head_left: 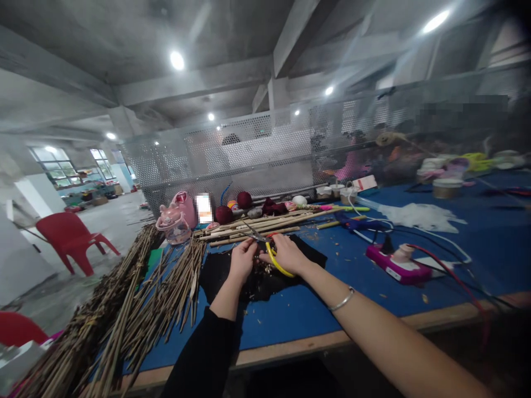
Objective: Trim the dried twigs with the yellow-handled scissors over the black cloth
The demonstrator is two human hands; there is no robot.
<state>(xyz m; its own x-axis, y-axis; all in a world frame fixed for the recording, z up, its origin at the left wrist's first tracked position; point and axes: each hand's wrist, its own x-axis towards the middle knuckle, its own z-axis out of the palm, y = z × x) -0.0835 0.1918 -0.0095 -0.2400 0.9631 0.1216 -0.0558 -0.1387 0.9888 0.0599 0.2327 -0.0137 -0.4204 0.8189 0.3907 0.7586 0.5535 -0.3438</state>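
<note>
My right hand (288,254) is closed around scissors with yellow handles (282,270). Their metal blades point up and to the left, past my left fingertips. My left hand (243,260) is closed in a pinch just beside the blades; whatever lies between its fingers is too small to tell. Both hands are over a black cloth (215,276) strewn with small pale scraps. Behind the cloth lie several long, peeled-looking sticks (269,224). Thin brown twigs (174,293) are spread to the left of my left hand.
A thick twig bundle (99,298) runs along the table's left side. Behind stand a pink-lidded clear jar (176,229), dark red yarn balls (224,214) and a perforated metal screen (249,155). To the right, a purple power strip (396,265) trails cords across the blue tabletop (352,298).
</note>
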